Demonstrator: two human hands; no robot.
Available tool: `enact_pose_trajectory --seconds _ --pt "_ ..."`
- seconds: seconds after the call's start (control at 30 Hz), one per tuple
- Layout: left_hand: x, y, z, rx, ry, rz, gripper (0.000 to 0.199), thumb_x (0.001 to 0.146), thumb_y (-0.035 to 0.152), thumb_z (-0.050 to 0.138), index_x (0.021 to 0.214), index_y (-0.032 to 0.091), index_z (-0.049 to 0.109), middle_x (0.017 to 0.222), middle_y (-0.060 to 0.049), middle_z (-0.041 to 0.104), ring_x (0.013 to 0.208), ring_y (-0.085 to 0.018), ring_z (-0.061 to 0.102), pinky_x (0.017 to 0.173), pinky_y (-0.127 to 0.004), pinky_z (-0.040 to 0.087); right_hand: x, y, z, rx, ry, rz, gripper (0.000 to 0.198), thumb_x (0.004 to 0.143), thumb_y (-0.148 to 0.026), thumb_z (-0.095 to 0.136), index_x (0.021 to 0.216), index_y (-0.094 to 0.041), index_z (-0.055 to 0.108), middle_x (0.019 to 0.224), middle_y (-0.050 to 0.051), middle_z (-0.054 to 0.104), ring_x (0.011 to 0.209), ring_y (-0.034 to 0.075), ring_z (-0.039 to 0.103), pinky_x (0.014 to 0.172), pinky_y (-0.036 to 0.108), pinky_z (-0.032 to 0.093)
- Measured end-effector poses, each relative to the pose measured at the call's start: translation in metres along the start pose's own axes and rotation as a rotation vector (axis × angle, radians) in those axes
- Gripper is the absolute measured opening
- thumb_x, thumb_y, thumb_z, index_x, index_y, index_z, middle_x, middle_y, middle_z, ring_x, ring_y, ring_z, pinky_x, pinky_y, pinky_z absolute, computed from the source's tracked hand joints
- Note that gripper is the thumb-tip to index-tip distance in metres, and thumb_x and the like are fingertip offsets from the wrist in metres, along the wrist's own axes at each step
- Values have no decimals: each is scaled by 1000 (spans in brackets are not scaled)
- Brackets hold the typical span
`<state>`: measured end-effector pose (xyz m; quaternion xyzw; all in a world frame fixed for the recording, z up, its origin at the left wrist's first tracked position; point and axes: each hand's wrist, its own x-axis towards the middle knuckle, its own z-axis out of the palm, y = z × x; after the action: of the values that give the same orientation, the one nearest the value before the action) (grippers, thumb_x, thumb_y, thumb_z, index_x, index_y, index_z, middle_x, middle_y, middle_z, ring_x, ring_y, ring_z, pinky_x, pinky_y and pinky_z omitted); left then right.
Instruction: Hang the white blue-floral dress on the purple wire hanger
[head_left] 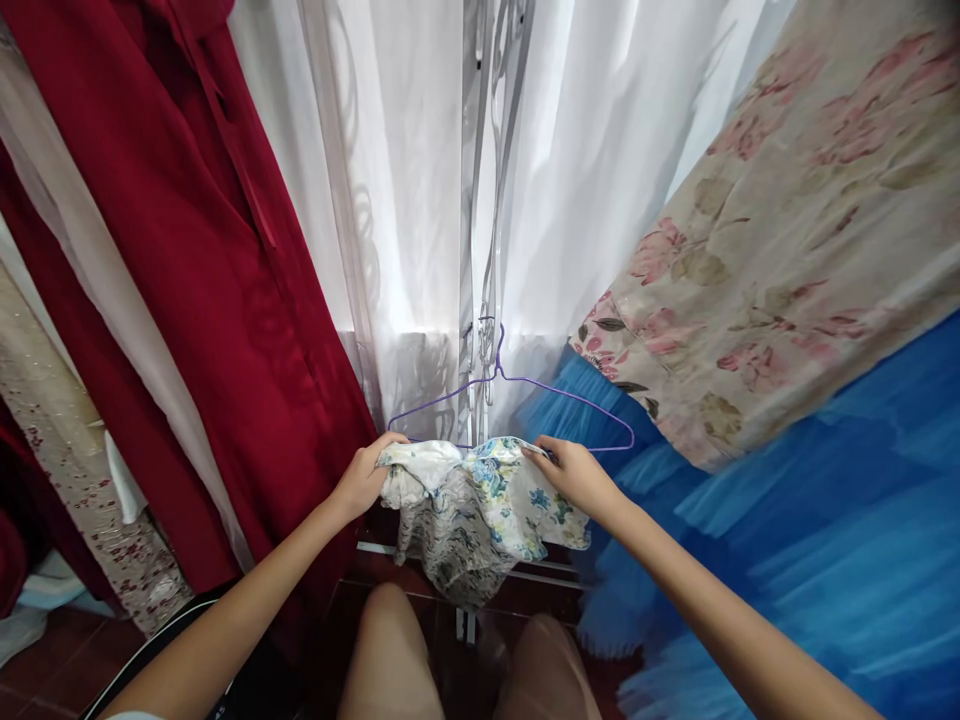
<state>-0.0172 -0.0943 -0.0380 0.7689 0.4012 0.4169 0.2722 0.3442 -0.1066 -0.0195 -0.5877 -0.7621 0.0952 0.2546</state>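
A small white garment (pixel 517 490) with blue and yellow flowers hangs between my hands, its top edge stretched out sideways. My left hand (pixel 366 475) grips its left corner, close to the left end of a purple hanger (pixel 555 386). Near the hanger's right half, my right hand (pixel 571 468) pinches the garment's upper edge. The hanger hangs upright by its hook on a white metal stand (pixel 480 250). Its lower bar is partly hidden behind the cloth. Whether the garment is on the hanger I cannot tell.
Long red garments (pixel 247 330) hang at the left. On the right are a floral fabric (pixel 780 270) and a blue tulle skirt (pixel 795 540). White curtains (pixel 412 180) hang behind the stand. My knees (pixel 394 650) are below, above a dark red tiled floor (pixel 67 660).
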Motion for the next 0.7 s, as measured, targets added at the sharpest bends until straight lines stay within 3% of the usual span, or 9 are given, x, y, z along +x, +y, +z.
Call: enact_pose_trajectory --seconds 0.13,0.23,0.37,0.5,0.57,0.7 --pt "-9 13 -5 -157 -135 -62 11 73 15 55 83 16 59 81 -1 58 77 -16 54 70 -25 41 -1 2 0 0 3 28 36 94 -49 43 71 -22 52 59 1 58 57 19 54 55 27 30" --pt "-15 26 -18 -224 -294 -123 16 72 24 63 86 16 60 94 -5 60 89 -20 55 79 -29 44 -1 2 -2 18 -23 40 34 94 -47 43 78 -22 59 61 2 61 58 21 56 55 28 31" --pt "-18 42 -28 -363 -226 -153 19 82 34 55 74 16 54 104 -9 58 100 -23 54 85 -32 44 0 0 -3 49 -47 25 34 93 -47 44 77 -22 60 63 3 62 60 22 58 56 28 32" --pt "-20 57 -27 -539 -240 -226 23 82 37 63 86 19 50 84 -2 58 76 -16 55 68 -26 43 -1 0 -1 76 -51 25 35 93 -48 45 75 -22 59 64 2 61 60 21 57 57 28 33" --pt "-20 69 -26 -457 -371 -211 25 82 38 66 90 19 52 78 0 58 69 -14 53 61 -23 39 -2 1 -1 74 -48 33 36 93 -49 45 75 -22 58 63 1 59 58 20 55 56 28 32" --pt "-21 92 -21 30 -676 -20 17 88 33 58 81 17 59 72 1 55 66 -13 50 64 -24 39 -3 3 -3 71 -65 52 36 92 -50 46 75 -21 59 58 0 55 53 18 51 52 27 29"
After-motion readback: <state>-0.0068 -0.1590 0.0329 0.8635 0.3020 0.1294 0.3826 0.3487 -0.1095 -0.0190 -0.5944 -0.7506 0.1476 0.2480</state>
